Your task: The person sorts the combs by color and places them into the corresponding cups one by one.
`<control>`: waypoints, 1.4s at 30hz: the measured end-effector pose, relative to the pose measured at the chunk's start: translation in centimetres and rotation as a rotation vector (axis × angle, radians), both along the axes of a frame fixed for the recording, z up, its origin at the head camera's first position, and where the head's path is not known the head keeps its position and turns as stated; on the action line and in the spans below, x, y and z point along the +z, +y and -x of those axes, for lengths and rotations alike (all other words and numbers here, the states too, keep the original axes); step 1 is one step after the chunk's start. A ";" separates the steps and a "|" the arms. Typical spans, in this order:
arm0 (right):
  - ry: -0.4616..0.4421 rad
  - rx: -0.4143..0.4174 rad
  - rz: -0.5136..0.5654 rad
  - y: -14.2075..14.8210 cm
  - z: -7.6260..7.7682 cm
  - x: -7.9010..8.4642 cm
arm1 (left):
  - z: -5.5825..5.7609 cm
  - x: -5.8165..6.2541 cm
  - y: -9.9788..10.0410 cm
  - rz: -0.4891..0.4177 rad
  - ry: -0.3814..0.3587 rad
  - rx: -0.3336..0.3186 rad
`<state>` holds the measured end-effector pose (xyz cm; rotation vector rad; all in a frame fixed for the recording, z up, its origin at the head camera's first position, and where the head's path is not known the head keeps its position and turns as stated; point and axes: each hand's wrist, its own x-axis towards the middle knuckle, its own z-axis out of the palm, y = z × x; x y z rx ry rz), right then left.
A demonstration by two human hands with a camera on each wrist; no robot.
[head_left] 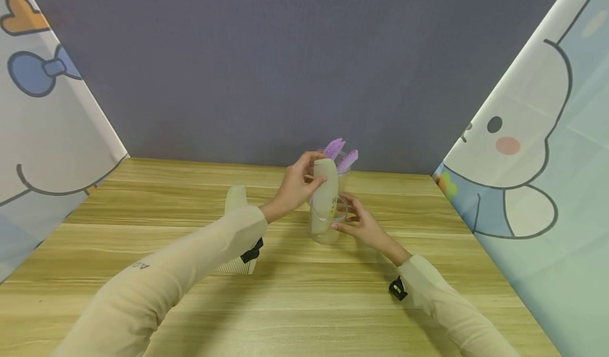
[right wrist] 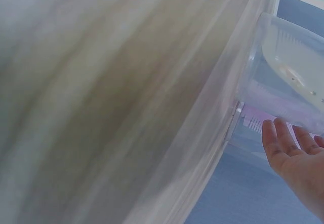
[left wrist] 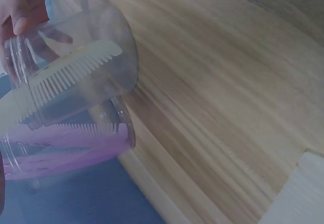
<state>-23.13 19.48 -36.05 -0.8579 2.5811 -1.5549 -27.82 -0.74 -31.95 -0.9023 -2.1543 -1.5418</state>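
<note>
My left hand (head_left: 296, 186) pinches the upper end of a pale cream comb (head_left: 325, 190). The comb stands nearly upright, its lower part inside a clear plastic jar (head_left: 324, 236); its teeth show through the wall in the left wrist view. At the jar's right side my right hand (head_left: 365, 226) holds the rim between thumb and fingers. Right behind it is a second clear jar (head_left: 343, 181) with purple combs (head_left: 334, 148) sticking out. Another pale comb (head_left: 236, 197) lies on the table, its middle hidden by my left sleeve.
The wooden table (head_left: 304, 314) meets a dark grey panel (head_left: 295, 71) just behind the jars. Cartoon-printed sheets (head_left: 528, 135) flank the table on both sides. Black wrist cameras (head_left: 397, 288) hang under both sleeves.
</note>
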 end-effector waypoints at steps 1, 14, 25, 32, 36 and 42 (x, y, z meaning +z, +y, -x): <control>0.000 0.001 0.000 0.0 0.0 0.0 | 0.1 -0.1 0.0 -0.003 -0.014 0.002; 0.015 -0.011 0.007 0.1 0.4 -0.6 | 0.5 -0.7 0.0 -0.033 -0.176 0.024; 0.034 -0.009 0.027 0.9 1.8 -2.7 | 0.8 -0.8 0.0 -0.003 -0.243 0.061; 0.030 -0.019 0.015 0.8 1.6 -2.3 | 1.1 -0.8 -0.2 -0.006 -0.295 0.073; 0.026 -0.014 0.020 0.4 0.9 -1.4 | 1.2 -0.7 -0.3 0.004 -0.287 0.067; 0.013 -0.008 0.013 0.0 0.2 -0.3 | 1.2 -0.7 -0.8 0.021 -0.278 0.031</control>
